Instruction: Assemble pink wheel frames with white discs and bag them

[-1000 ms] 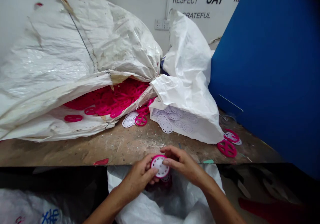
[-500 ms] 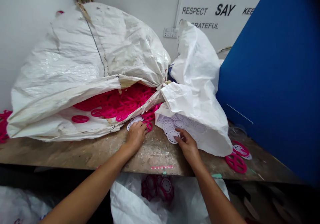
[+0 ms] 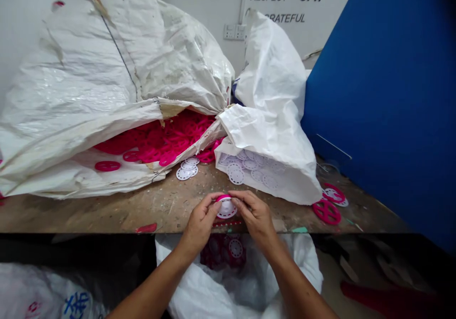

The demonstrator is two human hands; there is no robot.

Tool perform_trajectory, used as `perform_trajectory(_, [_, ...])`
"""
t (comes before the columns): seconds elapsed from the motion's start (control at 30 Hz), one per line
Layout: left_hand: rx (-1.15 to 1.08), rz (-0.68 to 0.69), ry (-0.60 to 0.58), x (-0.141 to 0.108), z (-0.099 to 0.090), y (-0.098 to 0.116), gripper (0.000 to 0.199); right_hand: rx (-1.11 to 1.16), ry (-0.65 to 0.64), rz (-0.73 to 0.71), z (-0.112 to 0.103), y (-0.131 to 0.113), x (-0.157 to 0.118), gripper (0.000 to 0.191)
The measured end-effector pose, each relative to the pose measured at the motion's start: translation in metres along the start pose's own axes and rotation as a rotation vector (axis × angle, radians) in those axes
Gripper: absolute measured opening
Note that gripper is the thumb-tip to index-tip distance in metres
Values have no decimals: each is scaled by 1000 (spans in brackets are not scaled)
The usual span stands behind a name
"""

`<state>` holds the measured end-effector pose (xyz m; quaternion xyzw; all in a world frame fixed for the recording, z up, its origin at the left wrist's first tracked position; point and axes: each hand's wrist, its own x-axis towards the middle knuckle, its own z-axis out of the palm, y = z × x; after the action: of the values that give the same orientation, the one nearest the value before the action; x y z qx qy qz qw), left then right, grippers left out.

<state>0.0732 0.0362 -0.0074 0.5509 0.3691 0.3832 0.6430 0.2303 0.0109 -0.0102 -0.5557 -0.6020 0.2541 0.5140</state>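
Note:
My left hand (image 3: 200, 219) and my right hand (image 3: 253, 213) meet over the front of the workbench. Between them they grip a white slotted plastic disc (image 3: 226, 208) and a pink plastic ring, whose edge shows along the top of the disc. Thumbs press the near face; the other fingers are behind the rim. Whether disc and ring are joined I cannot tell. Beyond my hands, loose white discs (image 3: 187, 168) lie by the mouth of a big woven sack (image 3: 124, 96) of pink rings (image 3: 167, 141). More white discs sit in the mouth of a smaller white sack (image 3: 274, 134).
Below the bench edge hangs an open white bag (image 3: 192, 281) holding pink-and-white discs (image 3: 235, 248). Several pink and white pieces (image 3: 327, 211) lie at the right. A blue panel (image 3: 384, 110) stands on the right side. A red scrap (image 3: 146, 228) lies at the bench's front edge.
Both hands have drawn back from the sacks to the bench's front edge and come together. The white disc and pink ring are now held between them. The view has tilted down.

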Motion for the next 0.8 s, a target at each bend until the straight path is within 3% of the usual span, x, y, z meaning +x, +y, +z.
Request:
perform_trajectory(0.13, [240, 135, 44, -4, -1, 4, 24, 23, -103, 60, -4, -5, -5, 19])
perform_trajectory(0.3, [36, -44, -42, -12, 3, 3, 38, 257, -100, 288, -6, -8, -10, 23])
perform_trajectory(0.4, [-11, -131, -88, -17, 4, -2, 45, 374, -175, 326, -8, -6, -18, 27])
perform_trajectory(0.57, [64, -137, -52, -25, 4, -15, 41, 223, -252, 264, -13, -5, -30, 27])
perform_trajectory(0.7, [218, -151, -224, -33, -3, -4, 42, 123, -392, 230, -26, -3, -15, 26])
perform_trajectory(0.77, [407, -81, -264, -30, -13, 8, 40, -27, -318, 180, -30, 6, 4, 26])
perform_trajectory(0.8, [526, -22, -227, -26, -21, 13, 36, -125, -236, 143, -30, 12, 15, 27])
